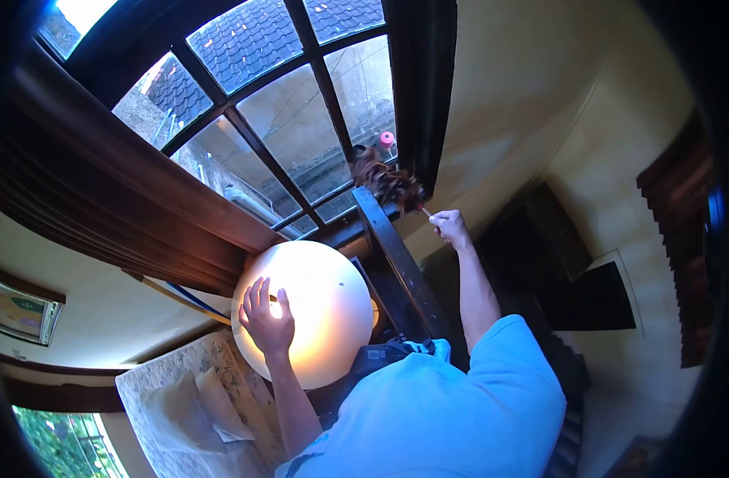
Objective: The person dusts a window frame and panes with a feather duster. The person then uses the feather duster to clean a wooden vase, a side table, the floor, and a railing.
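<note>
A brown feather duster (386, 182) is held by its thin handle in my right hand (450, 227), whose fingers are wrapped round it. The feathers, slightly blurred, lie against the lower corner of the dark window frame and the end of a dark wooden beam (402, 263). My left hand (267, 319) is over the top of a big lit white lampshade (324, 295), with its fingers spread. Whether that hand touches the shade I cannot tell. A bright bulb glow shows beside the palm.
A paned window (285, 111) is ahead, with a brown curtain (133, 175) at its left. A bed with pillows (181, 406) stands at lower left. A framed picture (22, 307) hangs beyond. Dark furniture (539, 231) stands to the right.
</note>
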`<state>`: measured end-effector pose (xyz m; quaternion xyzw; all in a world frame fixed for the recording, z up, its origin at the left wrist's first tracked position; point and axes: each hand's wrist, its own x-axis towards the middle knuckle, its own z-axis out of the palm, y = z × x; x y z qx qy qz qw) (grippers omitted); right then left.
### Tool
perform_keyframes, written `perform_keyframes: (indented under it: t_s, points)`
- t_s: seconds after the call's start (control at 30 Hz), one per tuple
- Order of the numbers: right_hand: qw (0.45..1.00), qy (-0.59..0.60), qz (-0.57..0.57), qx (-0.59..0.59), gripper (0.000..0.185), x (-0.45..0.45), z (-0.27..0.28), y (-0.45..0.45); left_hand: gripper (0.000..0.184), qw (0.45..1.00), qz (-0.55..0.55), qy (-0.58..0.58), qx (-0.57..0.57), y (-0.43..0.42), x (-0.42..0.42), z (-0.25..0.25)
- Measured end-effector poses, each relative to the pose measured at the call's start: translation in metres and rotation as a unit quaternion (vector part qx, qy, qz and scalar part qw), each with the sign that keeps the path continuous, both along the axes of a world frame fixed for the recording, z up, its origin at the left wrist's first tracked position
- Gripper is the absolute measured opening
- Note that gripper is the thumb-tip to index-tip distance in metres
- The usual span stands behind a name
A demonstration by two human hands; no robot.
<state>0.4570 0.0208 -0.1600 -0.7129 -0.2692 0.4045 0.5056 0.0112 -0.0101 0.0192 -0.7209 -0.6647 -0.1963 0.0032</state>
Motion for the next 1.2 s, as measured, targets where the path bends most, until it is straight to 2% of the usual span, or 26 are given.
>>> perform_keyframes:
  t_s: [0.13,0.23,0.27,0.37,0.47,0.57,0.6,0.7,0.8,0.9,0.93,1.03,1.07,1.17,1.2]
  points:
    - [0.996,0.047,-0.069,0.043,0.017,-0.003,-0.005,0.004,0.040,1.000,0.004,-0.006,0.004,-0.001,-0.001,-0.002]
    - [0.999,-0.020,0.039,-0.003,0.016,0.002,0.011,-0.003,0.040,1.000,-0.005,-0.006,0.000,-0.002,-0.001,0.000]
    - [0.999,0.013,-0.028,0.026,0.015,0.000,0.004,-0.001,0.040,1.000,-0.007,-0.007,-0.001,-0.001,-0.001,0.001]
    - [0.993,0.065,-0.073,0.069,0.022,-0.001,0.004,0.002,0.040,1.000,0.003,0.005,0.004,-0.002,0.000,-0.001]
    - [0.997,0.012,0.080,-0.005,0.018,0.002,0.043,-0.010,0.040,1.000,0.000,0.000,-0.003,-0.001,-0.002,-0.002]
    - [0.991,0.083,-0.049,0.089,0.024,0.001,0.022,-0.002,0.040,1.000,-0.001,-0.005,-0.007,-0.001,-0.001,0.000]
    - [0.988,0.102,-0.055,0.098,0.019,0.000,0.026,0.000,0.040,1.000,0.002,-0.002,-0.005,-0.002,-0.001,-0.001]
    - [0.995,0.066,0.065,0.034,0.017,0.004,0.042,-0.011,0.039,1.000,0.003,0.003,-0.004,-0.001,0.000,-0.001]
    - [0.993,0.087,-0.035,0.069,0.017,0.000,0.038,-0.008,0.039,1.000,0.000,0.002,-0.004,-0.001,-0.001,0.000]
    - [0.991,0.094,-0.067,0.069,0.016,-0.002,0.038,-0.005,0.039,1.000,-0.002,0.007,0.007,-0.001,0.000,-0.001]
    - [0.997,0.062,0.018,0.037,0.017,0.006,0.039,-0.008,0.039,1.000,-0.003,0.009,0.007,-0.001,-0.001,-0.001]
    - [0.997,-0.052,0.004,0.048,0.021,0.008,0.043,-0.004,0.039,1.000,-0.002,0.004,-0.001,-0.001,0.001,0.001]
    - [0.995,-0.037,-0.055,0.068,0.021,0.013,0.026,0.004,0.039,1.000,0.002,0.000,-0.006,-0.002,0.001,0.002]
    - [0.996,-0.031,-0.056,0.063,0.021,0.010,0.042,0.004,0.039,1.000,-0.007,-0.012,-0.003,-0.002,-0.001,0.001]
    - [0.998,-0.047,-0.010,0.042,0.025,0.008,0.052,0.000,0.039,1.000,-0.005,-0.007,-0.003,-0.002,-0.001,0.000]
